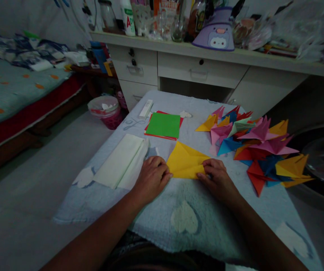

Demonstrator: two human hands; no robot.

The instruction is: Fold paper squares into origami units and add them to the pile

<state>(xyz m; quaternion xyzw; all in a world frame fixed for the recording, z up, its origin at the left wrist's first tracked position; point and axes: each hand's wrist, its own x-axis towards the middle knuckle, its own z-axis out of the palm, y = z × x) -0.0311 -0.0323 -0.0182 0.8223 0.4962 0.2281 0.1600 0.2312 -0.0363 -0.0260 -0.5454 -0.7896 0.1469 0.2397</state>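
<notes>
A yellow sheet of origami paper (187, 162), partly folded and creased, lies on the cloth-covered table between my hands. My left hand (154, 177) pinches its lower left corner between thumb and fingers. At the lower right edge, my right hand (217, 177) grips the paper in the same way, with the fingers curled. Just beyond is a stack of square origami paper (163, 125), green on top with red edges showing beneath. To the right sits a pile of folded paper cranes (259, 137) in pink, yellow, blue, red and pale green.
A folded whitish cloth or paper (119, 160) lies left of my left hand. A white remote-like object (146, 108) is near the table's far left edge. Beyond stand a white desk (179, 62) and a pink waste bin (107, 111); a bed (23, 88) is at the left.
</notes>
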